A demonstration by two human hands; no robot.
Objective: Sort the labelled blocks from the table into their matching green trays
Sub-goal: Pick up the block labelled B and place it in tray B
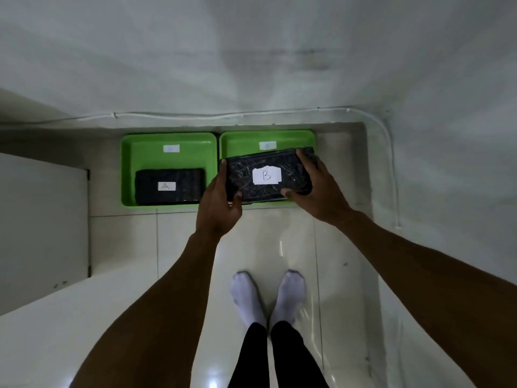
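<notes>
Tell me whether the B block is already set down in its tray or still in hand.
In hand: both the left hand and right hand grip the B block above the right green tray.

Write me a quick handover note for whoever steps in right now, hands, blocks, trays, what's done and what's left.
Left hand and right hand: both grip block B by its ends, held over the right tray.
Block A lies in the left tray, at its near side. Both trays sit side by side on the floor against the wall; their labels are too blurred to read.
Done: A is in a tray.
Left: lower B into the right tray and let go. No other blocks are in view.
</notes>
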